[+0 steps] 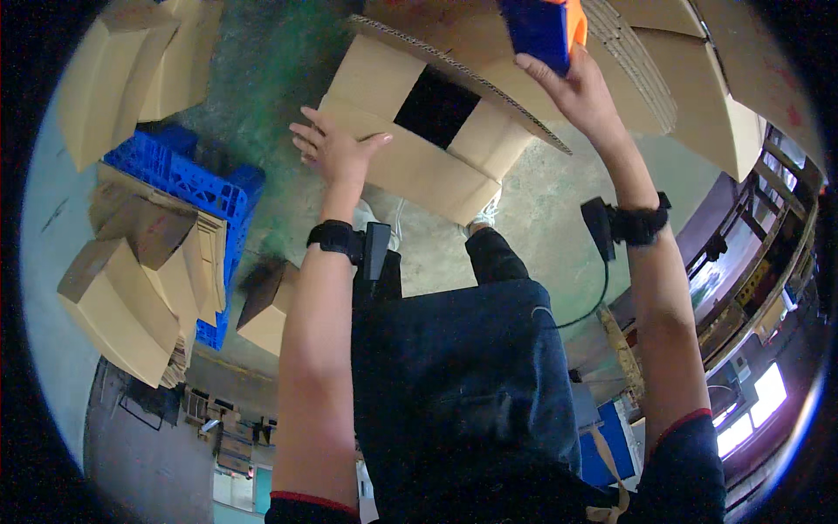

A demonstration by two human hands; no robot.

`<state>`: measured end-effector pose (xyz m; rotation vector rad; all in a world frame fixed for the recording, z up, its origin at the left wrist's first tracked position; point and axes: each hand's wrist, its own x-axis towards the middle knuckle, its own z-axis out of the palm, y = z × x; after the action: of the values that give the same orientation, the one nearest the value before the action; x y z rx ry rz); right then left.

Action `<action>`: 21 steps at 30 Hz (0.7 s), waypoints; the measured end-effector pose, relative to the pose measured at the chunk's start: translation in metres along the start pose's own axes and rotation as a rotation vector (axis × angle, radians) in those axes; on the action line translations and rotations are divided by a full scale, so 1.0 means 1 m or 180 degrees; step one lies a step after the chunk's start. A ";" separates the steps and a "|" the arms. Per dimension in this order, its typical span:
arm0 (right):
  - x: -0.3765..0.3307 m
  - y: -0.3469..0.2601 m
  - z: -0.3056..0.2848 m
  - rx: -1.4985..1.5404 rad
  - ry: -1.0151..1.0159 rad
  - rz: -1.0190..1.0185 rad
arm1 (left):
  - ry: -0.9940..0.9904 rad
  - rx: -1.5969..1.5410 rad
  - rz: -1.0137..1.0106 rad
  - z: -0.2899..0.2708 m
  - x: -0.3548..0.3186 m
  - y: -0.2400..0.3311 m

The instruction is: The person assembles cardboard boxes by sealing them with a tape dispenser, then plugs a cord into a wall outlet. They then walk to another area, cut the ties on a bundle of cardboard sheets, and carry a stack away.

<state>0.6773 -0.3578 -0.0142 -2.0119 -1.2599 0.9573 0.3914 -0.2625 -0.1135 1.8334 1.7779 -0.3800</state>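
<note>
Cardboard box (419, 131), open flaps upward over the green floor (271, 70), is steadied by the left hand (336, 148), fingers pressed flat, while the right hand (572, 83) grips a blue-and-orange tool (543, 26) above it.
</note>
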 end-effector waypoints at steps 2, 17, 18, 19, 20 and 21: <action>-0.011 0.013 0.051 0.0408 -0.0238 0.0746 | 0.0152 0.0104 0.0083 0.007 0.000 -0.018; -0.053 -0.013 0.142 -0.0663 0.1339 -0.0402 | 0.1095 0.0723 0.2484 -0.015 -0.024 -0.030; -0.056 -0.011 0.154 -0.0546 0.1382 -0.0313 | 0.1174 0.0644 0.2542 -0.015 -0.022 -0.030; -0.060 -0.007 0.168 -0.0430 0.1416 -0.0216 | 0.1161 0.0653 0.2553 -0.013 -0.023 -0.030; -0.060 -0.004 0.178 -0.0417 0.1596 -0.0148 | 0.1104 0.0812 0.2634 -0.012 -0.021 -0.029; -0.061 0.002 0.181 -0.0417 0.1610 -0.0138 | 0.1049 0.0969 0.2712 -0.011 -0.019 -0.027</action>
<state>0.5139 -0.3975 -0.1041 -2.1336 -1.0938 0.3130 0.3616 -0.2726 -0.0990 2.7787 0.9765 -0.0026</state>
